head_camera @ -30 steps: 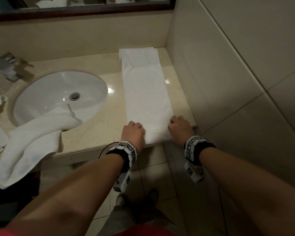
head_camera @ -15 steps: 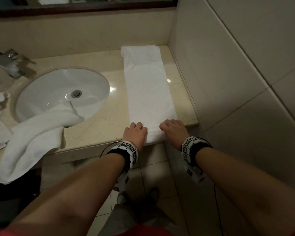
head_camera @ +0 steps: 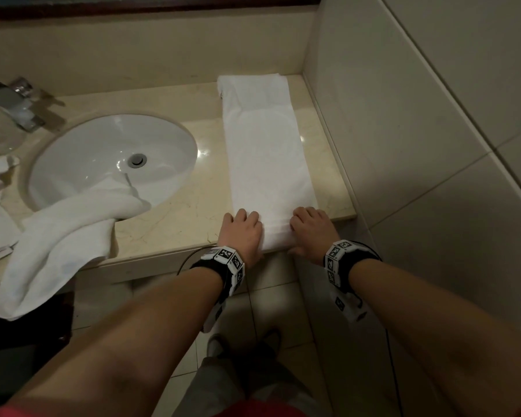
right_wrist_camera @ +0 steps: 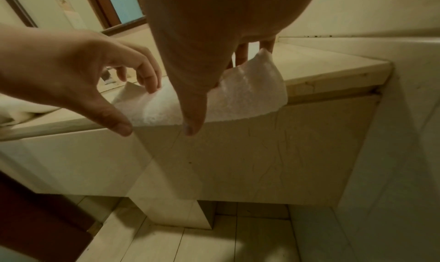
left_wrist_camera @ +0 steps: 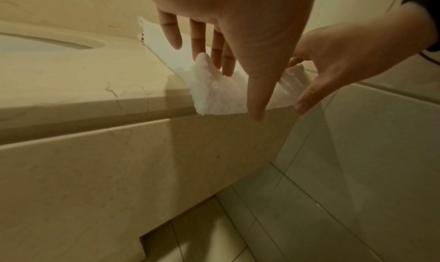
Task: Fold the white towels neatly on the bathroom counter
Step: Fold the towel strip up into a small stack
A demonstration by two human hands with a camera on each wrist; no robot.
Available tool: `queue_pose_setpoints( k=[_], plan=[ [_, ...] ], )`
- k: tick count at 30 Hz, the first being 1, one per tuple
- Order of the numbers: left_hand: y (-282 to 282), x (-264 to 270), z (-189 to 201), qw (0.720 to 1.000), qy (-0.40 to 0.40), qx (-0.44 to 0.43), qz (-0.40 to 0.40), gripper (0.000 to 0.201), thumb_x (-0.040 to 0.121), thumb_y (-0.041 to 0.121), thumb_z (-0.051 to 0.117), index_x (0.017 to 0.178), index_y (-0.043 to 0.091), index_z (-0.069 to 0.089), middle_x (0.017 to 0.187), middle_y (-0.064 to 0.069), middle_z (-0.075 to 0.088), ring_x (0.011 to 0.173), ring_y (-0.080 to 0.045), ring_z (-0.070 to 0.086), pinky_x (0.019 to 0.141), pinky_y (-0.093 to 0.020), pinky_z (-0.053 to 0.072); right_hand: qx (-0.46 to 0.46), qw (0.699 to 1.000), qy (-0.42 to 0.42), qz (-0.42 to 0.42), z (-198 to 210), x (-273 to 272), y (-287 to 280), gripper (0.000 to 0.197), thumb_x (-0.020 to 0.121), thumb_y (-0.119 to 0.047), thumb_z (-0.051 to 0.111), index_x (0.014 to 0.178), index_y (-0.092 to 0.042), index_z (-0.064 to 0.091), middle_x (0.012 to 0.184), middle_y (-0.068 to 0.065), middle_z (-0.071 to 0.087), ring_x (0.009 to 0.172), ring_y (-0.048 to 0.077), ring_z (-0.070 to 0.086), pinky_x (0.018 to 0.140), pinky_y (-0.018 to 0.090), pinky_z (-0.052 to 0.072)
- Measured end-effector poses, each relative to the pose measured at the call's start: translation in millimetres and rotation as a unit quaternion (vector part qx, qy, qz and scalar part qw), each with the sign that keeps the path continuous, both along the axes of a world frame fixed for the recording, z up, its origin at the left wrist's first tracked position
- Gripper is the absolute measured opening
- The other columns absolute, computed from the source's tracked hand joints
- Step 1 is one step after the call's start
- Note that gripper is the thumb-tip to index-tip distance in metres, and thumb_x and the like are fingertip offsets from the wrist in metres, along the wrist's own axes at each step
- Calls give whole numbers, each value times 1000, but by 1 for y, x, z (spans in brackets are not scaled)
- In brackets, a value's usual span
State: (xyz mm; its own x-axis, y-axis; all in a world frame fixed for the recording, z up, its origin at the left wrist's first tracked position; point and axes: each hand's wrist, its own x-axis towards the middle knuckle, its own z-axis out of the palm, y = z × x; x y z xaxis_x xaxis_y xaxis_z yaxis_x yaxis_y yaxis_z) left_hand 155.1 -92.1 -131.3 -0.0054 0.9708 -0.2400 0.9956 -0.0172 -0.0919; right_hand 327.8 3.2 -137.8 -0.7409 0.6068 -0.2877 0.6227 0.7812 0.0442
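Left hand: near corner of towel pinched at counter edge.
Right hand: opposite corner pinched.
Towel: white, long narrow strip.

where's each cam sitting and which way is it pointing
Head: looks down on the counter, towel and sink; both forearms show.
Left wrist: below the left hand, facing the towel's near end.
Right wrist: below the right hand, facing that end.
Shared: both wrist views show both hands on the towel.
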Motion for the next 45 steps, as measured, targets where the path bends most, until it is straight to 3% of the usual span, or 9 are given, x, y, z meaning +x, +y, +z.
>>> queue_pose_setpoints(
  k=[2, 6, 11, 16, 23, 28, 31, 37, 45],
  plan=[
    [0, 1, -1, 1000, 12, -17, 8, 60, 77, 50, 67, 122, 14, 49, 125, -4, 45, 112, -29, 41, 87, -41, 34, 0, 1000, -5, -5, -2, 0, -2, 65, 59, -42, 83, 110, -12, 56, 119, 10, 51, 107, 31, 51, 91, 44, 43],
    [-1, 2, 1, 1000, 22, -15, 7, 45, 86, 20, 58, 127, 12, 43, 128, -8, 43, 115, -30, 41, 89, -42, 34, 35, 998, 43, -15, -7, -1, -5, 38, 57, -6, 73, 94, -8, 63, 107, 19, 60, 97, 40, 59, 81, 46, 50],
    [-1, -3, 4, 1000, 12, -25, -2, 50, 79, 27, 62, 123, 13, 45, 127, -7, 45, 113, -30, 42, 89, -42, 34, 22, 997, 77, -17, -4, -1, -2, 34, 70, -14, 42, 98, -12, 61, 107, 16, 60, 98, 38, 58, 84, 46, 48],
    [-1, -5, 8, 1000, -9, -15, -9, 41, 79, 31, 56, 115, 11, 53, 121, -7, 52, 109, -30, 44, 85, -40, 34, 14, 999, 49, -2, 0, 2, 4, 42, 57, -21, 75, 96, -15, 64, 114, 13, 63, 105, 35, 59, 94, 48, 45],
    [3, -9, 11, 999, -48, 1, 6, 34, 86, 28, 48, 117, 15, 51, 117, -5, 56, 108, -28, 49, 88, -38, 35, -1, 998, 60, 10, 8, 0, 6, 31, 67, -22, 68, 97, -15, 62, 96, 6, 63, 86, 31, 60, 82, 41, 44],
    [9, -9, 10, 998, -57, -12, 20, 36, 88, 27, 48, 123, 19, 46, 116, -3, 58, 106, -27, 54, 88, -38, 35, -19, 1000, -5, 9, 14, -2, 7, 51, 77, -28, 63, 126, -22, 49, 117, 4, 54, 105, 28, 53, 91, 41, 38],
    [14, -12, 8, 998, -60, -22, 20, 35, 88, 25, 49, 123, 20, 46, 117, -3, 58, 108, -26, 53, 90, -39, 36, -6, 1000, -21, 7, 12, -6, 8, 54, 82, -20, 58, 134, -23, 42, 122, 5, 48, 112, 29, 48, 95, 42, 36],
    [23, -18, 11, 994, -102, -43, 14, 37, 90, 25, 46, 127, 18, 46, 117, -5, 59, 109, -28, 54, 90, -38, 38, -7, 999, -42, -1, 17, -14, 16, 40, 91, -14, 44, 130, -19, 46, 123, 8, 51, 114, 30, 48, 95, 40, 35],
    [41, -26, 19, 972, -193, -109, 82, 42, 90, 32, 55, 130, 21, 49, 119, -11, 63, 107, -32, 60, 88, -35, 48, -116, 990, -58, -46, 32, -20, 32, 37, 87, -21, 56, 123, -26, 52, 120, 5, 56, 112, 29, 54, 90, 38, 41]
  ],
)
